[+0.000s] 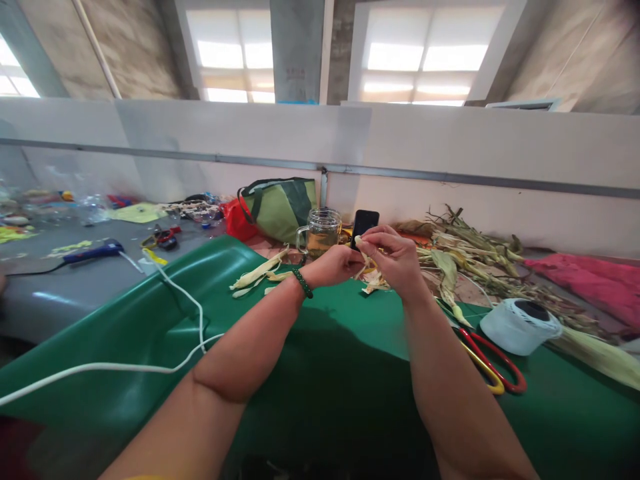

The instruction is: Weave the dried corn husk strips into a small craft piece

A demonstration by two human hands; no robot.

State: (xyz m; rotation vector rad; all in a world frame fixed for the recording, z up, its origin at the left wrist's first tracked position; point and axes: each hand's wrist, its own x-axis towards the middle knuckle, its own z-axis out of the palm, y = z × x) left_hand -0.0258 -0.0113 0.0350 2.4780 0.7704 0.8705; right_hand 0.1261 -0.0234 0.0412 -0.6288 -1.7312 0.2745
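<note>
Both hands are raised close together over the green sheet (350, 333), pinching a pale strip of corn husk (360, 245). My left hand (334, 264), with a dark green bead bracelet (303, 283) at the wrist, is closed at the strip's lower part; its fingertips are partly hidden. My right hand (395, 257) pinches the upper end between thumb and fingers. Just behind them stands a black phone (367, 220). Loose husk pieces (260, 272) lie left of the hands, and another husk scrap (375, 283) sits beneath them.
A glass mug (323, 233) of amber liquid stands before a green bag (285, 210). To the right are red-and-yellow-handled scissors (500, 363), a white twine spool (515, 327) and a heap of dried husks (470, 247). A white cable (100, 367) crosses the left, near a blue glue gun (95, 252).
</note>
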